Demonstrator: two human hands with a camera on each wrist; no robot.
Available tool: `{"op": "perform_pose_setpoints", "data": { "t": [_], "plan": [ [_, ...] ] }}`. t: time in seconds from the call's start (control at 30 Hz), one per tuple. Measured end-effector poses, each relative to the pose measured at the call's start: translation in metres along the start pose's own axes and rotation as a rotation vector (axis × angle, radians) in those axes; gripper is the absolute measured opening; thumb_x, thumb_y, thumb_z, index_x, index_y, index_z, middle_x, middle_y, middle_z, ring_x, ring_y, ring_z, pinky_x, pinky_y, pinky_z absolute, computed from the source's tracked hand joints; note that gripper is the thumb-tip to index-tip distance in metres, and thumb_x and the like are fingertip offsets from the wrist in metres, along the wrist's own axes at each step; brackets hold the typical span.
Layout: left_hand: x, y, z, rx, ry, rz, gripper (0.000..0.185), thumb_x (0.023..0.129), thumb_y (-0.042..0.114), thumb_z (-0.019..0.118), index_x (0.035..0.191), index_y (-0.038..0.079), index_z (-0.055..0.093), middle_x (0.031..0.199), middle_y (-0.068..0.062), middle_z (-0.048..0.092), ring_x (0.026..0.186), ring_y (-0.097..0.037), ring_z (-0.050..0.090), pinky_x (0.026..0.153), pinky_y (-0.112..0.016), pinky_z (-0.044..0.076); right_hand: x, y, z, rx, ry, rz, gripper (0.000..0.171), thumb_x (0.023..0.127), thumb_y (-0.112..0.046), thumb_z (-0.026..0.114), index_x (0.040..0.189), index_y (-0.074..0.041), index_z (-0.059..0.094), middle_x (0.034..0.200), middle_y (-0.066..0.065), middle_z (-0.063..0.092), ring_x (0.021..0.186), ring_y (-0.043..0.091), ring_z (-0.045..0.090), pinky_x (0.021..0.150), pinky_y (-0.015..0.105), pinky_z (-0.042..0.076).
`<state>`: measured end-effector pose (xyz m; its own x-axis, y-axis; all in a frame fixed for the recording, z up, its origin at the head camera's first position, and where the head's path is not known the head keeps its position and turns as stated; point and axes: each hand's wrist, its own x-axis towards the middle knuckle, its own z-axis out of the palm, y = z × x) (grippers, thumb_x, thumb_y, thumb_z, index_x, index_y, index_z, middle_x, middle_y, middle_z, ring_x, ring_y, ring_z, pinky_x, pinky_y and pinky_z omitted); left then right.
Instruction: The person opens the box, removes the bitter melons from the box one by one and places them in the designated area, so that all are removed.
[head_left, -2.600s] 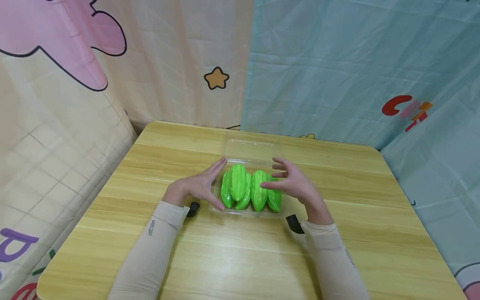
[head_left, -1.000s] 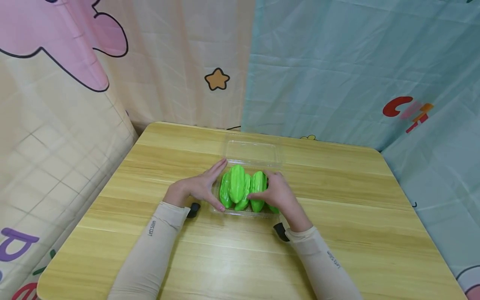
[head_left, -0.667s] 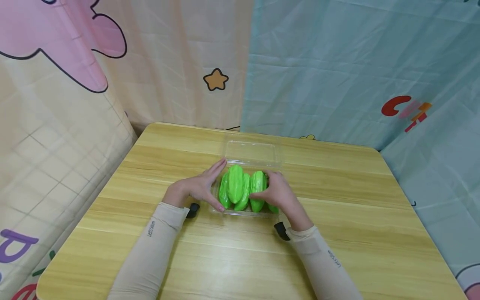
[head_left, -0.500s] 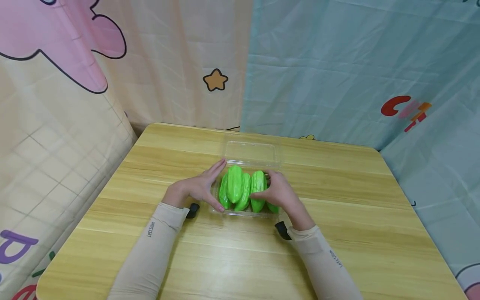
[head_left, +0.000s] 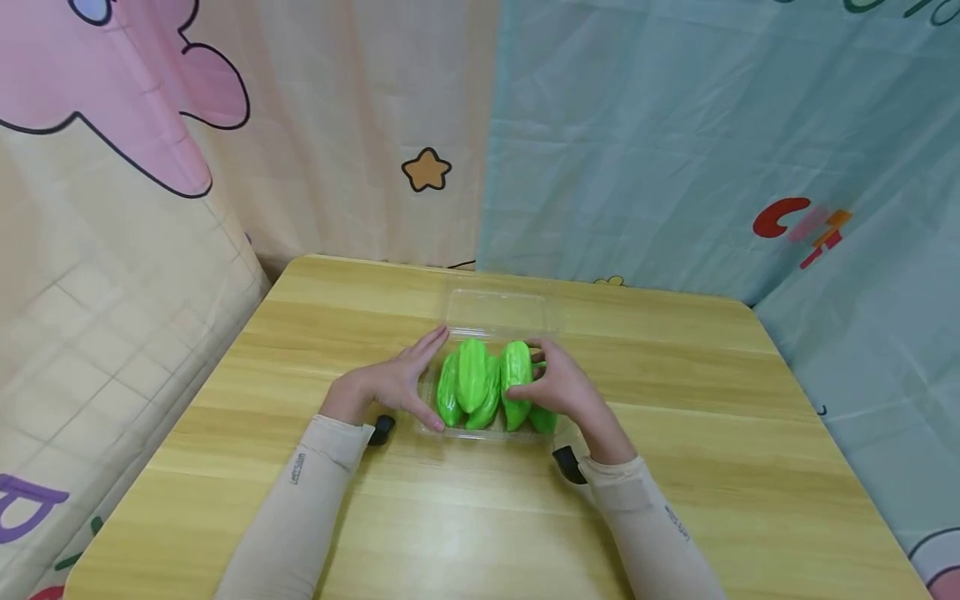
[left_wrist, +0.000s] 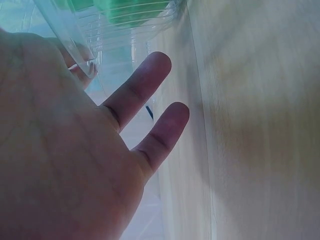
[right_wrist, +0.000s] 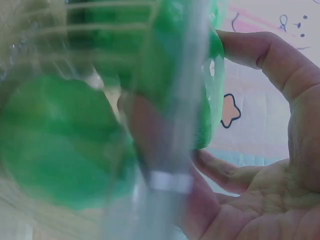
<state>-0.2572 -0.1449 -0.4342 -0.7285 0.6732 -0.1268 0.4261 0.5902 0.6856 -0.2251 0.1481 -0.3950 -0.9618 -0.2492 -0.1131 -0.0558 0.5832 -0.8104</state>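
Observation:
Several bright green, ridged, elongated fruits lie side by side in a clear plastic clamshell box (head_left: pixel 491 435), whose lid (head_left: pixel 498 310) is folded back. My right hand (head_left: pixel 566 385) pinches one ridged green fruit (head_left: pixel 515 375) on the right side, thumb on its left and fingers on its right. In the right wrist view that fruit (right_wrist: pixel 212 100) sits between thumb and fingers, partly seen through plastic. Another green fruit (head_left: pixel 543 419) is partly covered by this hand. My left hand (head_left: pixel 393 385) spans the box's left side, with fingers spread; two straight fingers show in the left wrist view.
The box stands on a wood-grain table (head_left: pixel 450 517). Printed curtains (head_left: pixel 637 150) hang behind and at both sides of it. Dark devices (head_left: pixel 382 429) show at both sleeve cuffs.
My right hand came down from over the box and took hold of the ridged green fruit, which has shifted slightly up and away. My left hand stayed at the box. The head view tilted slightly.

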Motion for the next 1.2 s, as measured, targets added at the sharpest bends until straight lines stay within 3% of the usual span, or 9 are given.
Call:
{"op": "perform_pose_setpoints", "data": {
  "t": [0.33, 0.9, 1.2],
  "plan": [
    [-0.003, 0.0, 0.001, 0.011, 0.003, 0.003, 0.152, 0.062, 0.055, 0.093, 0.16, 0.016, -0.015, 0.167, -0.008, -0.018, 0.151, -0.033, -0.01, 0.117, -0.06, 0.006, -0.006, 0.0, -0.012, 0.09, -0.006, 0.017, 0.088, 0.08, -0.015, 0.084, 0.152, -0.005, 0.034, 0.134, 0.027, 0.053, 0.114, 0.04, 0.06, 0.081, 0.042, 0.058],
    [-0.003, 0.002, 0.001, 0.009, -0.014, -0.007, 0.149, 0.064, 0.054, 0.092, 0.16, 0.017, -0.017, 0.166, -0.001, -0.022, 0.151, -0.031, -0.012, 0.117, -0.061, 0.005, -0.008, 0.014, -0.044, 0.283, 0.047, -0.001, 0.086, 0.083, -0.008, 0.079, 0.153, 0.001, 0.03, 0.144, 0.03, 0.046, 0.124, 0.045, 0.053, 0.085, 0.042, 0.057],
    [-0.005, 0.004, 0.002, -0.004, 0.003, 0.02, 0.15, 0.063, 0.051, 0.094, 0.16, 0.013, -0.014, 0.167, -0.01, -0.018, 0.151, -0.036, -0.01, 0.116, -0.063, 0.005, -0.012, 0.024, -0.065, 0.299, 0.099, 0.019, 0.086, 0.086, -0.009, 0.076, 0.156, 0.002, 0.026, 0.148, 0.03, 0.043, 0.128, 0.044, 0.05, 0.088, 0.041, 0.056]
  ]
}}
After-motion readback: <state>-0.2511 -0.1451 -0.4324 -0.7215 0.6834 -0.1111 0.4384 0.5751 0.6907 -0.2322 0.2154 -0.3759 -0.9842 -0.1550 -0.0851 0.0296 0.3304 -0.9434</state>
